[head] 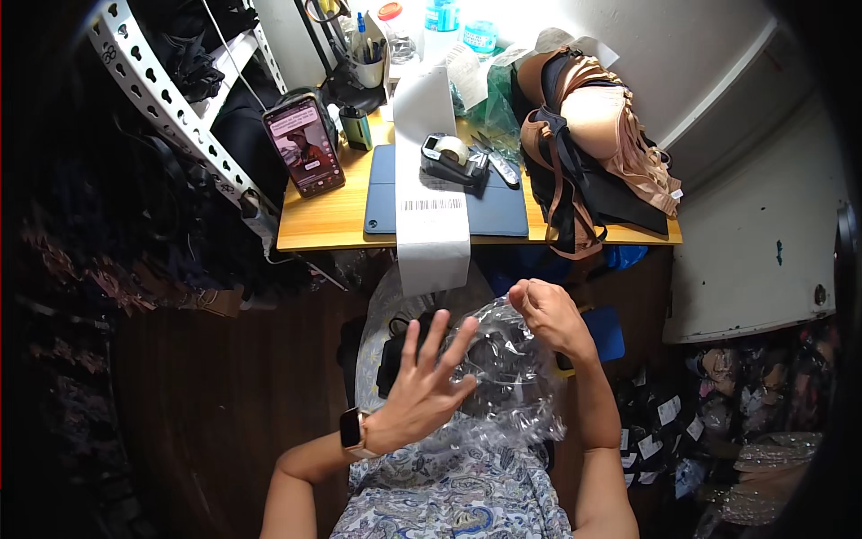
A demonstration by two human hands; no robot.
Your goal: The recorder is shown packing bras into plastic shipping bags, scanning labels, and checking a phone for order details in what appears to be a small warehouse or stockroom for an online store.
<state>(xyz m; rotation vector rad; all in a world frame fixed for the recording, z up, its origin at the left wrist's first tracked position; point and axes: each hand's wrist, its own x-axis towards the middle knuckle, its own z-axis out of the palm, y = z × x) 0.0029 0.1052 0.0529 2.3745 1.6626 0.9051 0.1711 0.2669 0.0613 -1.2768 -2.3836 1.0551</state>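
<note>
A clear plastic bag (512, 384) hangs over my lap, crinkled and shiny, with something dark showing through it. My right hand (552, 320) pinches its upper edge between thumb and curled fingers. To the left, my left hand (431, 387) has its fingers spread beside the bag, and nothing is gripped in it. Whether the left thumb touches the plastic I cannot tell. A black item (397, 357), partly hidden behind my left fingers, rests on my lap. From the desk edge above, a long white paper strip (434, 249) with a barcode hangs down.
On the wooden desk (323, 226) lie a blue tablet case (380, 195), a tape dispenser (454, 158), a folding knife (502, 168) and a pile of bras (592, 128). A phone (306, 145) leans at the left, near a perforated metal shelf post (182, 114). Packed garments (656, 411) sit lower right.
</note>
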